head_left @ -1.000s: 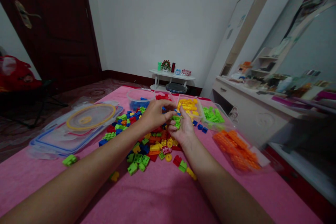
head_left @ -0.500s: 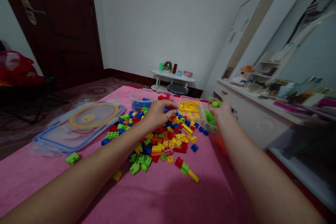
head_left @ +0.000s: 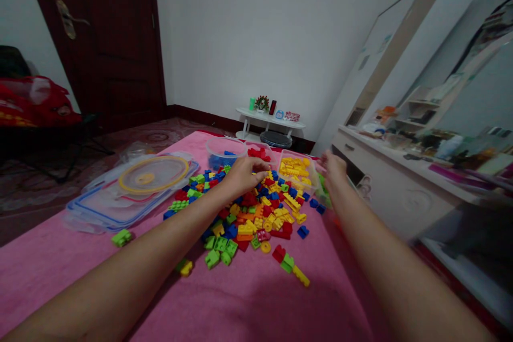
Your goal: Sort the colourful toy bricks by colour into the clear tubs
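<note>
My left hand (head_left: 245, 175) hovers over the pile of mixed building bricks (head_left: 256, 211). Its thumb and forefinger are apart, with nothing visible between them. On the right, my right hand (head_left: 333, 166) is over the clear box of green bricks (head_left: 324, 190), fingers loosely bent and slightly blurred; no brick shows in it. Beside that box stands a clear box with yellow bricks (head_left: 295, 168). Farther left are a container of red bricks (head_left: 259, 154) and a round tub of blue bricks (head_left: 222, 161). A short red, green and yellow row of bricks (head_left: 289, 263) lies nearer me.
Clear lids with blue and yellow seals (head_left: 132, 192) are stacked left on the pink cloth (head_left: 256, 310). A lone green brick (head_left: 122, 237) lies near them. To the right stands a cluttered white dresser (head_left: 393, 171). A small white table (head_left: 270, 117) stands by the wall.
The green bricks held in my right hand are gone from it, and the hand has turned downward over the green-brick box. My left hand stays over the pile. The view has shifted slightly.
</note>
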Motion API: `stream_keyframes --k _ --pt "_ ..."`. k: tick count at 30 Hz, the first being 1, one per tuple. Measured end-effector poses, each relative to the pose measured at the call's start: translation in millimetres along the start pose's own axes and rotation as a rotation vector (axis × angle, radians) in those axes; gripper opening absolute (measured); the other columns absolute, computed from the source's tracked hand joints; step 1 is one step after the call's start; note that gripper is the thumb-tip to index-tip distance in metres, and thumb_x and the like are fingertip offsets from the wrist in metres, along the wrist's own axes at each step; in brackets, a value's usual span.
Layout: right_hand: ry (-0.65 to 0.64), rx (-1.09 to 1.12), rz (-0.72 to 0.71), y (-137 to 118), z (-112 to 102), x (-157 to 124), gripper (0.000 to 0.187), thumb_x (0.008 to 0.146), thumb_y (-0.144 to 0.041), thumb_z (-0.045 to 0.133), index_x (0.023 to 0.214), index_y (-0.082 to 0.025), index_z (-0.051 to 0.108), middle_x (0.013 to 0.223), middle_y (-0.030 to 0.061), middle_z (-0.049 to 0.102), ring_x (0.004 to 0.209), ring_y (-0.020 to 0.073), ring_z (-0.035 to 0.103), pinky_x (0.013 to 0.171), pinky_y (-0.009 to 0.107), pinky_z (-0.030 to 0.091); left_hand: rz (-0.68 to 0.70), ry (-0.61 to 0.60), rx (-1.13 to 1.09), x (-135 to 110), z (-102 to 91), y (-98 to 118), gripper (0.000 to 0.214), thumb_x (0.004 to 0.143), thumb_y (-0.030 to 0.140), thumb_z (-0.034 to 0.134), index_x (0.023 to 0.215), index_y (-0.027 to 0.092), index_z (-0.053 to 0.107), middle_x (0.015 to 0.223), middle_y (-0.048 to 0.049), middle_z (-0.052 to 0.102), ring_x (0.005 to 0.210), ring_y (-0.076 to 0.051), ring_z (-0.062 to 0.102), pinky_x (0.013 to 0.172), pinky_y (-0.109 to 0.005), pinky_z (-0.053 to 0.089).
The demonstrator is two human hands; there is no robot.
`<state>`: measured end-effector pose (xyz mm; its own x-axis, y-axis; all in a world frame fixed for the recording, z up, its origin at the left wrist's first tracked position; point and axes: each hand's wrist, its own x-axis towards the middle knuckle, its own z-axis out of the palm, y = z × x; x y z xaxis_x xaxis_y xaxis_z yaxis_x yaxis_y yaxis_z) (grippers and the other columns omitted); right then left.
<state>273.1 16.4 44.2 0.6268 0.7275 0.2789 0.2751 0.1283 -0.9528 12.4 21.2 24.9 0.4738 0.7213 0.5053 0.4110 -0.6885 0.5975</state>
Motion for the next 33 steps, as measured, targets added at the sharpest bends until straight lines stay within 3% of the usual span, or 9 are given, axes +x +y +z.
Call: stream_keyframes --k 4,8,11,14,16,22,29,33 --pt "-0.185 0.015 -0.051 10.1 36.8 -44.8 0.022 0.071 -0.038 0.058 0.079 -0.019 0.062 0.074 0.0023 0.066 0.068 0.0142 0.061 0.060 0.026 0.050 -0.042 -0.125 0.092 4.1 -8.1 -17.7 0.020 0.072 0.018 0.060 0.088 0.016 0.073 0.080 -0.0027 0.073 0.073 -0.015 0.066 0.067 -0.024 0.049" --pt "-0.349 -0.071 -0.163 19.7 62.2 -78.6 0.019 0.065 -0.021 0.063 0.082 -0.019 0.070 0.087 0.0033 0.070 0.086 0.0185 0.062 0.086 0.034 0.047 -0.123 -0.272 0.141 3.8 -20.5 -24.3 0.018 0.068 0.017 0.063 0.083 0.017 0.073 0.072 -0.0010 0.072 0.066 -0.014 0.064 0.057 -0.020 0.044" --pt "-0.428 -0.360 -0.336 25.6 67.1 -91.9 0.035 0.066 -0.010 0.059 0.098 -0.019 0.070 0.105 0.0055 0.069 0.103 0.0209 0.057 0.099 0.036 0.036 -0.139 -0.403 0.173 -0.4 -23.3 -22.2 0.020 0.062 0.024 0.070 0.081 0.019 0.074 0.068 0.0005 0.070 0.062 -0.013 0.062 0.052 -0.019 0.040" --pt "-0.481 -0.751 -0.536 28.7 62.0 -98.9 0.039 0.073 -0.009 0.053 0.107 -0.020 0.068 0.110 0.0071 0.067 0.106 0.0215 0.055 0.096 0.034 0.036 -0.068 -0.479 0.266 -5.6 -19.8 -15.6 0.030 0.055 0.031 0.076 0.084 0.024 0.074 0.077 0.0007 0.071 0.066 -0.014 0.062 0.053 -0.019 0.038" --pt "-0.476 -0.858 -0.585 28.1 55.4 -99.9 0.035 0.075 -0.011 0.052 0.104 -0.020 0.070 0.107 0.0068 0.067 0.104 0.0213 0.056 0.093 0.032 0.037 -0.026 -0.502 0.357 -8.7 -16.9 -7.7 0.031 0.054 0.032 0.078 0.084 0.026 0.074 0.081 0.0008 0.072 0.069 -0.016 0.063 0.054 -0.020 0.037" --pt "-0.422 -0.940 -0.487 9.0 31.2 -87.7 0.024 0.076 -0.027 0.059 0.097 -0.022 0.071 0.097 0.0051 0.069 0.087 0.0186 0.060 0.074 0.027 0.042 -0.050 -0.559 0.430 -14.6 -16.0 16.0 0.023 0.057 0.021 0.077 0.079 0.027 0.075 0.076 0.0008 0.071 0.068 -0.016 0.062 0.051 -0.021 0.034" --pt "-0.767 -1.129 -0.364 -11.5 17.0 -90.8 0.028 0.065 -0.025 0.069 0.092 -0.029 0.074 0.084 0.0016 0.070 0.075 0.0183 0.061 0.062 0.025 0.038 -0.050 -0.523 0.381 -12.2 -14.1 5.2 0.018 0.056 0.025 0.077 0.074 0.024 0.074 0.072 -0.0005 0.071 0.065 -0.016 0.061 0.050 -0.022 0.033" --pt "-0.790 -1.220 -0.371 -8.0 24.7 -105.2 0.028 0.065 -0.021 0.067 0.090 -0.029 0.074 0.092 0.0042 0.071 0.083 0.0228 0.062 0.063 0.027 0.038 -0.030 -0.475 0.352 -10.6 -13.9 -0.4 0.019 0.059 0.033 0.075 0.074 0.022 0.073 0.070 -0.0012 0.070 0.061 -0.015 0.059 0.050 -0.022 0.034"
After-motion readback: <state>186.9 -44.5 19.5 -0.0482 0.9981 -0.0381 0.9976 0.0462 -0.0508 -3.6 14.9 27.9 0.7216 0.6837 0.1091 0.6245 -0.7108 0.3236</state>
